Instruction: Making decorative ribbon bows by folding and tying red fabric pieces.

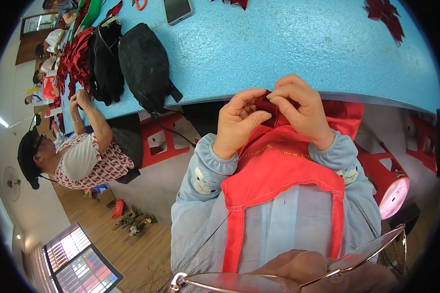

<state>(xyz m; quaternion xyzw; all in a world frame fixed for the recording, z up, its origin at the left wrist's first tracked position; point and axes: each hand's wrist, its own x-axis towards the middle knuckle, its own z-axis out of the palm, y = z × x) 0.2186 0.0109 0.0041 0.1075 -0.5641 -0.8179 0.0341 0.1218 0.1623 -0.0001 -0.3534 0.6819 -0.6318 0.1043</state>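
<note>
Just in front of the table's edge, a small piece of dark red cloth (266,104) sits between my two hands, over my lap. My left hand (235,120) is curled, its index fingertip on the cloth's upper edge and its thumb a little lower. Thumb and fingers of my right hand (300,108) pinch the same cloth from the other side. The hands nearly meet at the fingertips. Part of the cloth is hidden behind the fingers. Below them spreads my red apron (278,171), worn over light blue sleeves.
A blue table (278,53) curves ahead. On it lie a phone (178,10), a black mesh bag (144,63), a black bag (105,63), piled dark red cloth (78,58) and a red cloth bow (386,18). A co-worker (88,156) sits at left; red stools (164,139) stand nearby.
</note>
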